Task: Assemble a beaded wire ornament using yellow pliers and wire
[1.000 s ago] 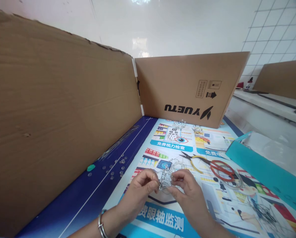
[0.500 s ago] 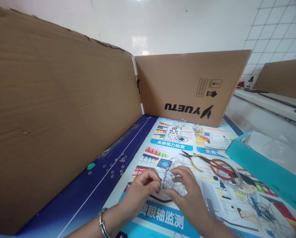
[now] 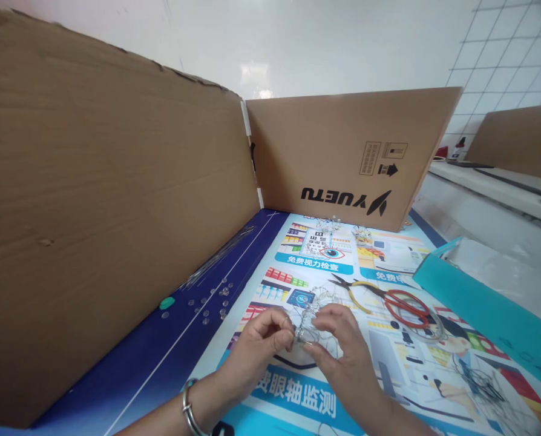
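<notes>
A tangled piece of thin silvery wire with clear beads (image 3: 307, 321) is between my two hands, just above the printed table cover. My left hand (image 3: 264, 342), with a metal bangle at the wrist, is closed in a pinch at the left side of the piece. On the other side, my right hand (image 3: 347, 348) has its thumb and bent fingers around the wire, the thumb tip at its lower part. Loops of wire spread behind and between the fingers. The exact spot that each fingertip grips is too small to make out.
Pliers with a yellow handle (image 3: 360, 301) lie against a tool with red loop handles (image 3: 411, 309). Loose clear beads (image 3: 224, 292) and straight wires (image 3: 216, 257) are at left. Cardboard panels (image 3: 334, 151) stand behind and left. A teal box (image 3: 483, 297) and coiled wire (image 3: 486, 384) are at right.
Both hands stay almost in place around the wire piece. My right fingers have shifted very slightly. The view has moved a little.
</notes>
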Demonstrator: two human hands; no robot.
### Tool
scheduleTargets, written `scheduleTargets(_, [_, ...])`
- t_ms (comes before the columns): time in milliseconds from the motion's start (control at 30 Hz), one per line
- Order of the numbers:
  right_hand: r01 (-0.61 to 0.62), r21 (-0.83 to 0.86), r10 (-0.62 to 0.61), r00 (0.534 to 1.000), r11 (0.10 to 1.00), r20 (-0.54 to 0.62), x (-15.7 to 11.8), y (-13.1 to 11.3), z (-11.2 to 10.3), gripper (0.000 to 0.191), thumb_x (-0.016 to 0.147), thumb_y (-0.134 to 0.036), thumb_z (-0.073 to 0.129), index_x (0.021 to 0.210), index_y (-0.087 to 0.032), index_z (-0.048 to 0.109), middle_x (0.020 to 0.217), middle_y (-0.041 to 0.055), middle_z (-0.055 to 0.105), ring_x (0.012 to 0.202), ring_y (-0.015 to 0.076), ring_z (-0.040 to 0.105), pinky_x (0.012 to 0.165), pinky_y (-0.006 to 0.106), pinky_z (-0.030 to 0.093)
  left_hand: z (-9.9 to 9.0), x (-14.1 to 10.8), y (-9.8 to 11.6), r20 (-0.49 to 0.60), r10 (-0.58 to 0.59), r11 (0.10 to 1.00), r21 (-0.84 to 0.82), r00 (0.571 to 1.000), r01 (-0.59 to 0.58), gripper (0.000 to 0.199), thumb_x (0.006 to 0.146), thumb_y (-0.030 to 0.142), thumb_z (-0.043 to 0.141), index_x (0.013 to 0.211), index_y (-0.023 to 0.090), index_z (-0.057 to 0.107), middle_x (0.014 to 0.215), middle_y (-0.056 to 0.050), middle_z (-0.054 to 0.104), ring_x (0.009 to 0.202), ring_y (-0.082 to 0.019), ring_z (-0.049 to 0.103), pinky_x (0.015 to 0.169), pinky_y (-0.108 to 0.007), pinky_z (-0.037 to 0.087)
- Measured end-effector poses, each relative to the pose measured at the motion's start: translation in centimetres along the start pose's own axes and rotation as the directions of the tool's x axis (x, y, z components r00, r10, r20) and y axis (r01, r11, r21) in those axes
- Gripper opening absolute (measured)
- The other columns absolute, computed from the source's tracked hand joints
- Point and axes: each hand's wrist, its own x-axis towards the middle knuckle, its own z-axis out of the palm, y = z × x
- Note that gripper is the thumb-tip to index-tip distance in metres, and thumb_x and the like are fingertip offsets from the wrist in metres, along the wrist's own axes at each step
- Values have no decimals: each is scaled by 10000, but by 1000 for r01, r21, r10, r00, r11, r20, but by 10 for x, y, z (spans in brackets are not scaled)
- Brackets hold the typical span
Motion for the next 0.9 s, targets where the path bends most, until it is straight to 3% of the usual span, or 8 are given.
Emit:
scheduleTargets(133, [-61,54,63,997,997,-44,-2,-1,5,654,673,-116,640,1230,-318,362,1250,51,291,1117,224,390,842,355,472,-1,1,3,-3,50,999,10,999,-50,132,804,223,599,736,147,515,713,6,488,673,-112,461,642,-239,368])
scheduleTargets(300, [-155,100,148,986,983,76,-4,2,6,884,624,-146,687,1334,-363,206,1352,38,217,1142,232,399,863,362,467,-5,0,4,70,156,973,159,985,-165,79,797,173,607,750,148,548,751,-7,502,715,-121,478,660,-249,385])
scheduleTargets(400, [-183,119,169,978,976,121,-5,4,6,806,647,-132,662,1306,-371,264,1337,27,276,1115,213,435,845,346,473,-5,-2,6,151,225,931,260,963,-258,53,805,176,602,770,149,572,747,-21,533,726,-134,500,674,-269,404])
scheduleTargets(667, [-266,234,253,964,935,87,-4,5,9,593,656,-79,612,1165,-308,412,1168,13,485,1060,187,505,823,322,486,-1,-5,11,286,357,812,376,889,-447,31,813,133,583,811,164,580,757,-33,570,737,-142,539,668,-281,442])
scheduleTargets(900, [-379,304,371,925,874,86,-5,8,10,481,622,-85,643,1034,-259,466,997,0,545,923,173,567,791,315,490,-4,-4,9,342,377,754,426,860,-500,76,809,94,571,844,161,574,780,-41,570,744,-141,541,662,-276,453])
